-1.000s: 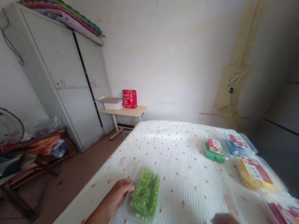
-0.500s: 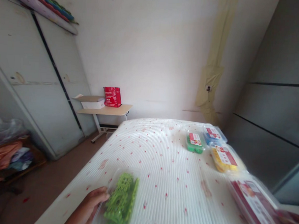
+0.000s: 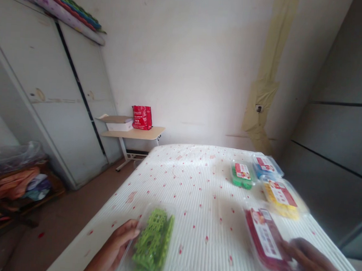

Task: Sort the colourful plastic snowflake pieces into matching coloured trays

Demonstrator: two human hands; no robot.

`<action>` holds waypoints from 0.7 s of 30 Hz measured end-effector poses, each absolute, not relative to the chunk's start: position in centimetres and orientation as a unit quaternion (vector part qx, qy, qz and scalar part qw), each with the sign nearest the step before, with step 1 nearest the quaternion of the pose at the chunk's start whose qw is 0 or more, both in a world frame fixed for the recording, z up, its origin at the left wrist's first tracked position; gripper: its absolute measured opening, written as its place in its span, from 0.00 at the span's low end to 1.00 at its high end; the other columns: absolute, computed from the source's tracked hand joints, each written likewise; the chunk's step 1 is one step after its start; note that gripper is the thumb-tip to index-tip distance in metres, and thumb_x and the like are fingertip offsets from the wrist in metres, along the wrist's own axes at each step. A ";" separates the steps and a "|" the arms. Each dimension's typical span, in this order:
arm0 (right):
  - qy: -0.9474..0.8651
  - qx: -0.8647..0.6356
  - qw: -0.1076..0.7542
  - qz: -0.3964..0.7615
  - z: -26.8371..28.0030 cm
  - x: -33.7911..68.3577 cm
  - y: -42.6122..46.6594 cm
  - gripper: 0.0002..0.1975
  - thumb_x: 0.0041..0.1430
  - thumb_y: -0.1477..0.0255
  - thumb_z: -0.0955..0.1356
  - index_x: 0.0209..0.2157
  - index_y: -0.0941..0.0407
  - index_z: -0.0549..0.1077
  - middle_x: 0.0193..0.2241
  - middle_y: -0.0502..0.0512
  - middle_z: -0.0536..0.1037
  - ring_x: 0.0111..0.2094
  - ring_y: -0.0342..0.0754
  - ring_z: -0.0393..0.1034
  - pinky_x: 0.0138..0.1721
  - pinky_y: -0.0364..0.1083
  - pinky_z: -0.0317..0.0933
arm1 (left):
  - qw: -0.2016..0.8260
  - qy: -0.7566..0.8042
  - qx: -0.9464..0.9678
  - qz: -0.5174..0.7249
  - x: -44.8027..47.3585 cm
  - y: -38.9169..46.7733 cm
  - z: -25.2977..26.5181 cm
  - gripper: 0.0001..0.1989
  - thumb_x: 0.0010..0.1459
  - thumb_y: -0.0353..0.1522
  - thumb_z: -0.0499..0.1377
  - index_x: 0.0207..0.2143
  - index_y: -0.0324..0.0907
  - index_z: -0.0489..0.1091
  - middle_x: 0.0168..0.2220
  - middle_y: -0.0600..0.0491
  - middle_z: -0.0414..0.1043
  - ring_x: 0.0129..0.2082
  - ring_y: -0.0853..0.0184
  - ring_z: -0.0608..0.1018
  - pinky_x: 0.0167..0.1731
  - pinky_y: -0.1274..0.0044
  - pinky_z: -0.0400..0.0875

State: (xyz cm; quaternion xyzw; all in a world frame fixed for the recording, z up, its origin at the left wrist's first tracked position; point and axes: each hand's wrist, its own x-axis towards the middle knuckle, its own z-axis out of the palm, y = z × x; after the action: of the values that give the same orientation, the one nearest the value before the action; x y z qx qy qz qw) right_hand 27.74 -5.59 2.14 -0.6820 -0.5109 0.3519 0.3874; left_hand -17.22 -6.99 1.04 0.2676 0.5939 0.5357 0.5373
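Shifted leftward relative to the yellow box [image 3: 283,199] since half a second ago: the red box [image 3: 265,234], with the right hand [image 3: 310,258] at its near right side. Its thumb lies across the lid; blur and the box hide most of the other fingers, but the hand appears closed on the edge. Whether the red box is raised from the spotted cloth [image 3: 205,186] or sliding over it cannot be told.

Left hand [image 3: 117,240]: thumb hooked on the left rim of the light green box [image 3: 154,244], remaining fingers bent against the side and partly hidden, the grip closed on the wall. The two held boxes stand well apart, light green at left, red at right. Beyond the red box are the yellow box, the blue box [image 3: 266,167] and the dark green box [image 3: 242,176].

Note on handling: thin clear plastic probably flexes, so pressure is best kept light and low on the wall. With a one-sided hold, the red box should be kept level, lest the lid spring loose.
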 end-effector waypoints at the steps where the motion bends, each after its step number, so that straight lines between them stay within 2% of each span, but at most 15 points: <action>1: -0.513 -0.667 0.386 0.378 2.5 26.6 -4.8 0.22 0.48 0.49 0.62 0.22 0.55 0.65 0.16 0.49 0.67 0.14 0.41 0.60 0.13 0.40 0.53 | 0.546 0.585 0.263 0.539 -17.3 -6.9 1.1 0.13 0.37 0.34 0.66 0.29 0.42 0.72 0.30 0.55 0.75 0.36 0.62 0.76 0.36 0.76 0.69; 4: -0.503 -0.656 0.388 0.408 2.5 23.4 -2.0 0.21 0.48 0.50 0.62 0.21 0.55 0.61 0.14 0.45 0.62 0.13 0.38 0.56 0.12 0.39 0.48 | 0.547 0.585 0.265 0.537 -17.8 -6.3 1.4 0.15 0.41 0.37 0.64 0.34 0.42 0.72 0.34 0.53 0.75 0.33 0.63 0.76 0.32 0.76 0.68; 6: -0.501 -0.652 0.381 0.422 2.1 21.3 0.1 0.20 0.49 0.52 0.63 0.21 0.55 0.60 0.13 0.43 0.61 0.12 0.38 0.56 0.12 0.38 0.47 | 0.507 0.615 0.293 0.528 -18.4 -5.4 1.8 0.16 0.44 0.39 0.62 0.36 0.41 0.72 0.35 0.52 0.75 0.31 0.65 0.75 0.28 0.77 0.66; 11: -0.525 -0.617 0.371 0.454 1.5 15.7 5.4 0.16 0.52 0.57 0.63 0.24 0.54 0.58 0.12 0.41 0.61 0.11 0.38 0.58 0.12 0.38 0.48 | 0.407 0.644 0.371 0.532 -19.4 -1.4 3.7 0.17 0.43 0.42 0.60 0.34 0.41 0.72 0.38 0.50 0.74 0.41 0.62 0.73 0.35 0.76 0.63; 21: -0.523 -0.585 0.340 0.518 1.7 4.1 12.3 0.10 0.54 0.65 0.64 0.27 0.55 0.59 0.11 0.42 0.64 0.10 0.38 0.58 0.10 0.37 0.50 | 0.514 0.613 0.395 0.453 -17.6 7.0 3.2 0.21 0.39 0.42 0.64 0.35 0.39 0.70 0.30 0.50 0.74 0.29 0.67 0.73 0.28 0.77 0.64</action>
State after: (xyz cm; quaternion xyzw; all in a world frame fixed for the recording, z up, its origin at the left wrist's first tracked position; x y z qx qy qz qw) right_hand 4.06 12.25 1.69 -0.5847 -0.5234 0.5180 0.3404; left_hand -17.59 7.05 3.17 0.3947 0.6126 0.4529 0.5137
